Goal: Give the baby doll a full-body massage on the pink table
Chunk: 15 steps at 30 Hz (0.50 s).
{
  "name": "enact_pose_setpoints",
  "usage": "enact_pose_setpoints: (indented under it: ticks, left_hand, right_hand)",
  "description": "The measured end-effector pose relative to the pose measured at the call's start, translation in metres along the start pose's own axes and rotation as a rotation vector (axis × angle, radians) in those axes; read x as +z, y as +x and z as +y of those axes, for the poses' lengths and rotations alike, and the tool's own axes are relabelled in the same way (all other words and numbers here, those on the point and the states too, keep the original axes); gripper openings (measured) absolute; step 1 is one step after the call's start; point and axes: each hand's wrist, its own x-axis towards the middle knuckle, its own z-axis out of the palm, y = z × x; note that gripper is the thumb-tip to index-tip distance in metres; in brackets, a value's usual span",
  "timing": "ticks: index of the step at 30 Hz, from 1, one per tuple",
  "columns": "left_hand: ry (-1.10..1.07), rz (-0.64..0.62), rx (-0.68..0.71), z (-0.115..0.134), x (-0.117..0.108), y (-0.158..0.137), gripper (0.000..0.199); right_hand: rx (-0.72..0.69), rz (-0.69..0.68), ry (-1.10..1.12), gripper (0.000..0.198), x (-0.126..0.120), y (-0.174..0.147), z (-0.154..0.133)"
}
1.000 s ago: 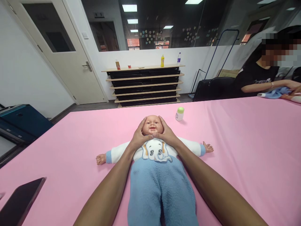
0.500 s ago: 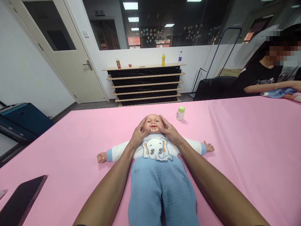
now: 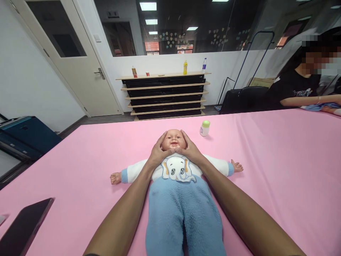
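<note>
**Evidently Under Way, With Nothing to Mark the Finish**

From where I stand, the doll (image 3: 182, 199) lies flat on its back on the pink-covered table (image 3: 282, 170), between the person's forearms, dressed in a white top with an elephant face (image 3: 176, 170) and blue trousers. Its arms stretch out to either side.

The left hand (image 3: 157, 153) and the right hand (image 3: 193, 152) cup its head (image 3: 174, 138) between them: fingers run up along the sides, and the thumbs (image 3: 167, 153) come together just under the chin. Neither hand is clenched or let go; both rest curved around the head, though how firmly I can't tell.

As I judge it, the setting-out is done: doll placed, face up, both hands in position. What is not done is the letting go, and how much handling remains I can't say. The small bottle (image 3: 204, 130) stands upright beyond the head, green cap on, away from both hands. A phone (image 3: 25, 227) lies at the near left. Over to the right, a co-worker (image 3: 295, 87) bends over some blue cloth (image 3: 318, 106).
</note>
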Motion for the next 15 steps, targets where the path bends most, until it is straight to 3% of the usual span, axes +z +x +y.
enact_pose_setpoints:
  ticks: [8,15]
  left_hand:
    - [-0.039,0.008,0.036,-0.002,-0.003,0.005,0.077]
    - [-0.141,0.019,0.012,-0.007,-0.001,0.008,0.065]
  right_hand:
    - [0.052,-0.042,0.256,0.088,-0.002,0.004,0.006]
    - [0.097,0.016,0.307,0.073,0.001,0.009,0.014]
